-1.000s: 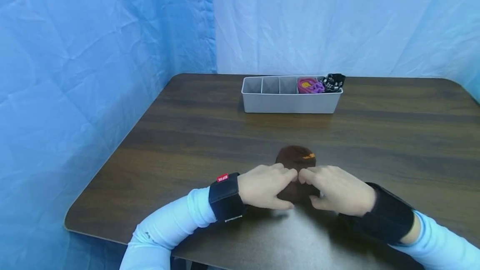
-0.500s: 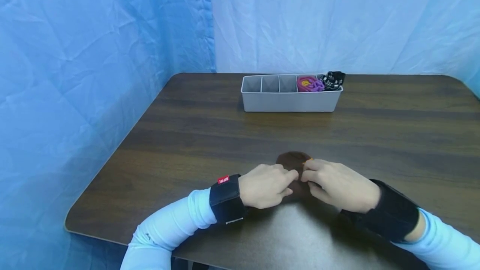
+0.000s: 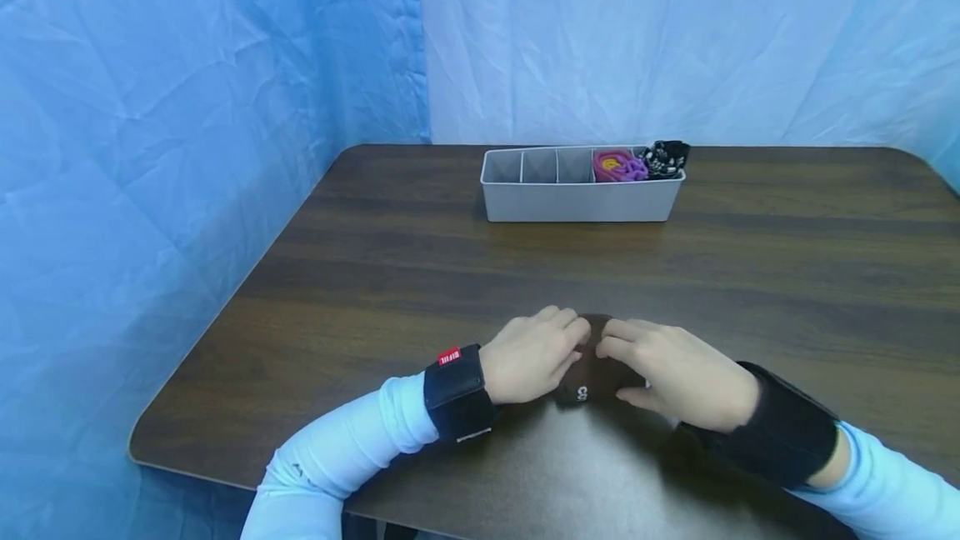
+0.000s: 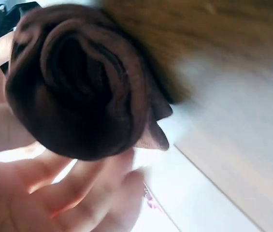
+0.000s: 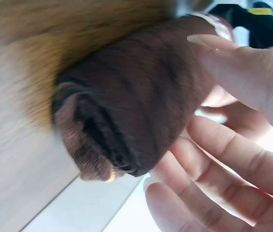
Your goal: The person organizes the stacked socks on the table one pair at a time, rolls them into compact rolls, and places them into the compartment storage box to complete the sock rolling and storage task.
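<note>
A brown sock (image 3: 592, 373), rolled into a thick bundle with white lettering on its near side, lies on the dark table between both hands. My left hand (image 3: 536, 354) grips its left side; the left wrist view looks into the spiral end of the rolled sock (image 4: 83, 116), with fingers curled along its far side. From the right, my right hand (image 3: 663, 369) holds it. In the right wrist view the thumb (image 5: 242, 72) presses on the brown roll (image 5: 141, 96) and the fingers bend against its far side. A loose fold with an orange edge shows at that end.
Behind the hands stands a grey divided box (image 3: 577, 202). A pink and purple roll (image 3: 618, 166) and a black-and-white patterned bundle (image 3: 666, 159) sit in its right-hand compartments. Blue sheeting (image 3: 225, 107) hangs along the table's left and back edges.
The sock's far end with the orange mark has been rolled toward the body, and white lettering has come into view. My left hand has shifted slightly away from the body.
</note>
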The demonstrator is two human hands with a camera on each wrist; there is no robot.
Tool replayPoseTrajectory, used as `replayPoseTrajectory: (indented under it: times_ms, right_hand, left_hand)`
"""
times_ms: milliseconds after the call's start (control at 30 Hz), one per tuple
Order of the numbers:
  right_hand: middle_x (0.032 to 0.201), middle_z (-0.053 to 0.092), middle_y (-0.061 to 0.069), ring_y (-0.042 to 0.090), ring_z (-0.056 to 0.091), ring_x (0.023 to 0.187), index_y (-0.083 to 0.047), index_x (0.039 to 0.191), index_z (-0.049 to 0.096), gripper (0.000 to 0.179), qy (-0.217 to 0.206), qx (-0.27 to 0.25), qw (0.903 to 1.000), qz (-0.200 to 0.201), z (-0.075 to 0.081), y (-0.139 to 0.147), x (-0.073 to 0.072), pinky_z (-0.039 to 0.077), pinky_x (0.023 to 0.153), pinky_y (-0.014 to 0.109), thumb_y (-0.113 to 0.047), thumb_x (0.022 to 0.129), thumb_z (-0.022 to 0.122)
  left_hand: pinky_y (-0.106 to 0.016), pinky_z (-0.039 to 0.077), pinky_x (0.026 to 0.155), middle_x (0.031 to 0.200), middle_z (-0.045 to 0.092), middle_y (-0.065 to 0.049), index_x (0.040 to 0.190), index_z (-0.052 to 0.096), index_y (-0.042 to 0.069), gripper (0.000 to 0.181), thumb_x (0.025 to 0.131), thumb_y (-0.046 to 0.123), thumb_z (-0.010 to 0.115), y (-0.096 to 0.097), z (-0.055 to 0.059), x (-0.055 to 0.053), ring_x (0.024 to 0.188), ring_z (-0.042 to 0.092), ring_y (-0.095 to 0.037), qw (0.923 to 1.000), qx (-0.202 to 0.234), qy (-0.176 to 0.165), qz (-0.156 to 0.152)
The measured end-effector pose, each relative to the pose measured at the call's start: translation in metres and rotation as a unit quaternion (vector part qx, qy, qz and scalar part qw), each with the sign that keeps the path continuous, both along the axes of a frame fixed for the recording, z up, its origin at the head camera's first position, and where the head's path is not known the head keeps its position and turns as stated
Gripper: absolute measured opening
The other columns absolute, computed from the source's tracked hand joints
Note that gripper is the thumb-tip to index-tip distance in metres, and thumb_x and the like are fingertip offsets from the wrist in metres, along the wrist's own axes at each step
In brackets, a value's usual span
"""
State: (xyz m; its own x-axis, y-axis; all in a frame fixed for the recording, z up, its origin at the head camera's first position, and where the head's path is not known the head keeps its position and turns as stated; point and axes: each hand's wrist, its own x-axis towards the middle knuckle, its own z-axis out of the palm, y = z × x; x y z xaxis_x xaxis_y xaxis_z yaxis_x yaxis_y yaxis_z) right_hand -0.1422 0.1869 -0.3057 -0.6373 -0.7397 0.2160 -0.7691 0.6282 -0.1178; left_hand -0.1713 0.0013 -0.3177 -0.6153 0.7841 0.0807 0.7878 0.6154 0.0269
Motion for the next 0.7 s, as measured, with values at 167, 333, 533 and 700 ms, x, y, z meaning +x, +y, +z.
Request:
replayPoseTrajectory:
  times_ms: [167,333,533,700]
  right_hand:
    - [0.083,0.053,-0.002,0.007,0.050,0.071,-0.009,0.090,0.058,0.035,0.026,0.001,0.9996,-0.005,-0.004,-0.002,-0.002,0.044,0.060,0.023,-0.010,0.059,0.074]
    - [0.079,0.053,-0.003,0.006,0.049,0.067,-0.009,0.085,0.059,0.027,0.025,0.003,0.9996,-0.015,-0.004,-0.002,-0.005,0.043,0.057,0.023,-0.008,0.062,0.072]
    - [0.079,0.056,-0.003,0.004,0.049,0.066,-0.008,0.091,0.060,0.026,-0.010,-0.006,0.9995,-0.028,-0.004,0.000,-0.009,0.044,0.059,0.022,-0.008,0.067,0.068]
    - [0.084,0.054,-0.004,0.004,0.049,0.072,-0.009,0.092,0.061,0.024,0.031,-0.025,0.9985,-0.038,-0.006,0.003,-0.012,0.046,0.063,0.020,-0.011,0.068,0.067]
  left_hand:
    - [-0.014,0.043,0.062,0.089,0.053,0.004,0.098,0.055,0.015,0.027,0.080,0.034,0.056,0.001,0.000,0.006,0.077,0.048,-0.007,0.9972,0.035,0.064,-0.018]
    - [-0.016,0.044,0.063,0.094,0.053,0.002,0.105,0.052,0.013,0.046,0.070,0.040,0.065,0.002,0.001,0.013,0.079,0.049,-0.008,0.9970,0.003,0.073,-0.026]
    - [-0.014,0.043,0.063,0.086,0.056,0.001,0.100,0.056,0.010,0.026,0.076,0.022,0.059,0.003,0.004,0.008,0.072,0.050,-0.007,0.9988,0.010,0.042,-0.021]
    - [-0.015,0.043,0.062,0.083,0.058,0.002,0.099,0.059,0.011,0.021,0.079,0.018,0.057,0.007,0.012,-0.006,0.069,0.051,-0.006,0.9997,-0.008,-0.021,-0.013]
